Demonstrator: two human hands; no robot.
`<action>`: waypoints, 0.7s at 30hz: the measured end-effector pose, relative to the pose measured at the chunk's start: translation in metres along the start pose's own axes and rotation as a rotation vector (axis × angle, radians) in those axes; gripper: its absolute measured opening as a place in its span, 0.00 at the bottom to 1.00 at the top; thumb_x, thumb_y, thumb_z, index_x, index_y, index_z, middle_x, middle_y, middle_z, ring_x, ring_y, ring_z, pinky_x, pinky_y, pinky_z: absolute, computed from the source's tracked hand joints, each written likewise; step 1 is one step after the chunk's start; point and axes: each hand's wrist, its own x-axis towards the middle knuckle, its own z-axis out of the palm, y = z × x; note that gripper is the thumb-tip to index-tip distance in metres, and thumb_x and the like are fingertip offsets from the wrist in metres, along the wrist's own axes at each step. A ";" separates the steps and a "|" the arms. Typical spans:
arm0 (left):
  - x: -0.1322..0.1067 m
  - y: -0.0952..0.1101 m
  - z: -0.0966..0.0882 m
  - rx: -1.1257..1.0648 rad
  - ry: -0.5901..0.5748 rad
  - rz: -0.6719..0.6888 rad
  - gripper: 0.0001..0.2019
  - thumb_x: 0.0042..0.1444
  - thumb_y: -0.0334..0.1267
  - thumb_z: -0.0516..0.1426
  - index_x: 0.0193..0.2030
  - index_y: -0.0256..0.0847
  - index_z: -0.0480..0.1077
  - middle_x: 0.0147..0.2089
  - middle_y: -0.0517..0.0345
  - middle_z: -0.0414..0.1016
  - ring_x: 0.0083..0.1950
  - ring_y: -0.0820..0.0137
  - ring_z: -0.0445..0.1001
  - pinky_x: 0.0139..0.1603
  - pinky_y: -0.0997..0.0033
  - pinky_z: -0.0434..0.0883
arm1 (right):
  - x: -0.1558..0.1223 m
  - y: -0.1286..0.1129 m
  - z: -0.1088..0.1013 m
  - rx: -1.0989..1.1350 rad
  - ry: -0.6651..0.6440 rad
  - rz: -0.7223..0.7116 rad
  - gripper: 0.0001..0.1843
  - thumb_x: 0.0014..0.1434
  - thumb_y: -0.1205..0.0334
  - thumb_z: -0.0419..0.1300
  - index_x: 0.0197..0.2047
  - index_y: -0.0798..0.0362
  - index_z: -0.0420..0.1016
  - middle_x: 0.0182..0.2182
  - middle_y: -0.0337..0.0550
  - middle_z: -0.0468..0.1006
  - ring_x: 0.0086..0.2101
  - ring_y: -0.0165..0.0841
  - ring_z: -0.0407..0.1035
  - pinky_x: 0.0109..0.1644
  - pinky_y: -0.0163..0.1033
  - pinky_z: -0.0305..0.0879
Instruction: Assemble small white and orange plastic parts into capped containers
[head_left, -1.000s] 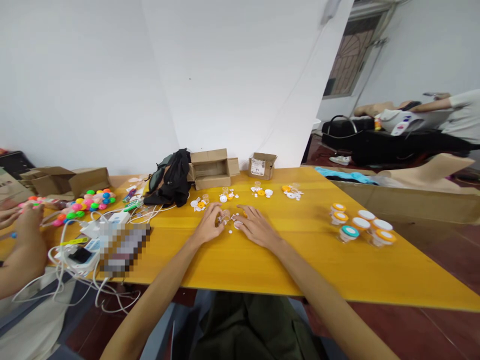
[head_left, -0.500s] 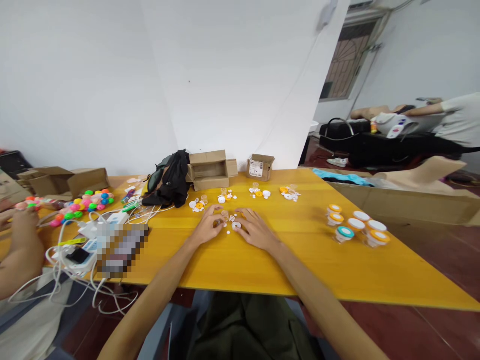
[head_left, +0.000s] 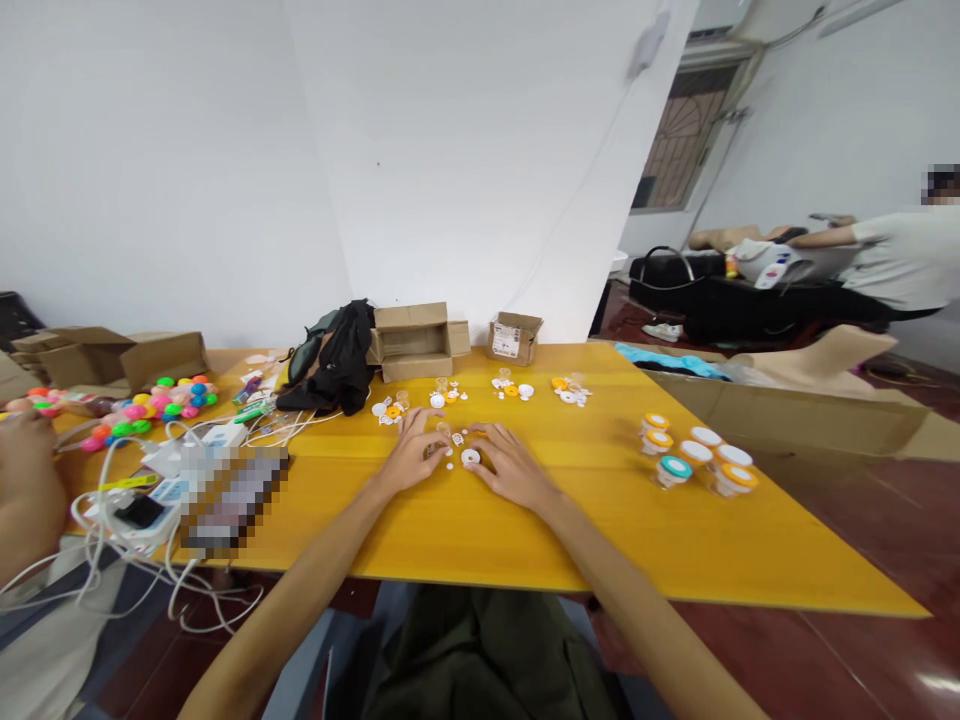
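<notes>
Both my hands rest over the table in front of me, on either side of a small group of plastic parts. My left hand (head_left: 412, 456) is open, its fingers curved beside a small clear cup (head_left: 443, 429). On the other side my right hand (head_left: 517, 464) is open too, with fingers spread and the thumb tip at the edge of a white round part (head_left: 470, 457); whether it touches is hard to tell. Between the hands lie a white piece with holes (head_left: 457, 439) and a few tiny white discs (head_left: 449, 466).
Behind my hands are small piles of white and orange parts (head_left: 511, 391). Lidded clear jars (head_left: 673, 469) stand at right. Cardboard boxes (head_left: 414, 345), a black bag (head_left: 334, 365), coloured balls (head_left: 161, 405) and tangled cables (head_left: 180, 575) lie left and back. Another person's arm (head_left: 30, 480) is at far left.
The whole view has shifted slightly, so most things sit a little further left. My hands keep nearly the same place around the parts.
</notes>
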 end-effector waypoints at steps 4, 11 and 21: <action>0.003 0.010 0.008 0.007 0.000 0.005 0.07 0.58 0.35 0.58 0.35 0.44 0.79 0.58 0.51 0.68 0.61 0.55 0.59 0.62 0.48 0.58 | -0.020 0.003 -0.009 -0.033 0.022 0.032 0.09 0.64 0.57 0.55 0.43 0.49 0.73 0.54 0.52 0.72 0.53 0.43 0.66 0.56 0.53 0.65; 0.007 0.023 0.018 -0.013 -0.112 0.073 0.08 0.59 0.36 0.58 0.34 0.45 0.79 0.58 0.51 0.69 0.62 0.54 0.58 0.61 0.49 0.56 | -0.044 0.012 -0.014 -0.016 0.047 0.109 0.10 0.62 0.56 0.57 0.45 0.49 0.71 0.49 0.50 0.74 0.51 0.42 0.69 0.54 0.52 0.67; 0.004 0.012 0.010 -0.025 -0.003 0.006 0.09 0.62 0.38 0.54 0.40 0.45 0.76 0.55 0.51 0.71 0.60 0.57 0.59 0.60 0.53 0.57 | -0.032 0.008 -0.014 0.122 0.068 0.144 0.05 0.61 0.59 0.58 0.42 0.48 0.72 0.46 0.46 0.76 0.47 0.39 0.72 0.52 0.46 0.68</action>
